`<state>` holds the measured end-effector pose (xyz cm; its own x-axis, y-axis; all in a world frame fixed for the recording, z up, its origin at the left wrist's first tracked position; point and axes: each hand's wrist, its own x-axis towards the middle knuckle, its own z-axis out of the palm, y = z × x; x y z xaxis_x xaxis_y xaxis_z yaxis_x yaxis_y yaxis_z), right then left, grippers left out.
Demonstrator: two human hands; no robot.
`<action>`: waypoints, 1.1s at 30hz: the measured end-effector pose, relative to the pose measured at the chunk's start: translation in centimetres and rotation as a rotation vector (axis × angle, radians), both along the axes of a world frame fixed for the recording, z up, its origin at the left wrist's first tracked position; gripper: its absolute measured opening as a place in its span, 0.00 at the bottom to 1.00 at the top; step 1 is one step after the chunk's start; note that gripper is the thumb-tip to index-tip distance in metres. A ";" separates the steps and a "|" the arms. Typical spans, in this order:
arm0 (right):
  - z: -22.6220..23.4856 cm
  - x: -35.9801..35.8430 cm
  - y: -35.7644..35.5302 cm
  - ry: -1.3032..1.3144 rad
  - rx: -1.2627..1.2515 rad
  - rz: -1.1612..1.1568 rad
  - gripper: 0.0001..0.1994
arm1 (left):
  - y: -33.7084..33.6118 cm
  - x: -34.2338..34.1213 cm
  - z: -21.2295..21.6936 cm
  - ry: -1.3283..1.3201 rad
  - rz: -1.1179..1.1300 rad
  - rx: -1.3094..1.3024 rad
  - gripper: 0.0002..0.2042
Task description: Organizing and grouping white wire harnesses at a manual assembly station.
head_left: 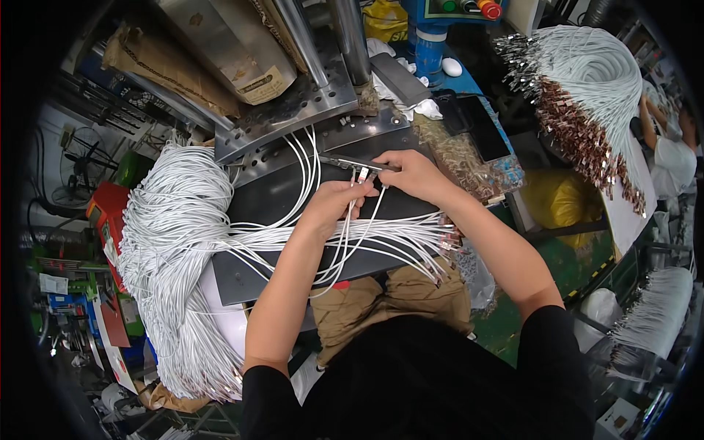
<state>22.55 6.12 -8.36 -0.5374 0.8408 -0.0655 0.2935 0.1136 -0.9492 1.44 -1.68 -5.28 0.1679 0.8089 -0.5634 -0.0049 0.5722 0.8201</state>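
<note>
My left hand [339, 199] is closed round the ends of a few white cables [345, 238], pinching them just below a narrow metal bar [356, 163]. A small white connector [364, 174] shows above its fingertips. My right hand [414, 174] is closed at the bar's right end, its thumb and fingers curled against it; a cable end passes just beneath. Below my hands, a bundle of white cables [396, 233] with reddish-brown and metal tips lies across the dark worktop [257, 198]. More cables run up from it to the press.
A steel press [286, 117] with thick columns stands beyond the worktop. At left hangs a big heap of white cables [176, 213]. A blue bench [484, 110] at far right carries a dark phone-like slab [473, 125]. Another cable coil [587, 73] lies farther right, near another person [671, 150].
</note>
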 end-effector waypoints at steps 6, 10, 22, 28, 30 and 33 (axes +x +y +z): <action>1.1 0.3 -0.2 0.049 -0.099 0.120 0.19 | -0.6 0.3 -0.1 -0.038 0.099 0.077 0.12; 1.2 1.5 0.6 0.043 -0.161 -0.031 0.26 | -0.9 -0.7 -0.5 0.005 0.091 0.102 0.11; 3.6 1.5 -1.0 -0.135 -0.048 0.042 0.24 | -0.8 0.1 0.4 0.145 0.034 0.087 0.09; 2.2 1.5 -0.5 -0.086 -0.037 0.099 0.24 | -0.9 0.5 0.1 0.102 0.012 0.111 0.10; 2.2 1.6 -0.6 -0.126 0.025 0.107 0.24 | -0.9 0.5 0.2 0.101 0.035 0.117 0.10; 3.3 1.5 -1.0 -0.115 -0.020 0.085 0.22 | -1.2 0.1 0.2 0.098 0.084 0.122 0.12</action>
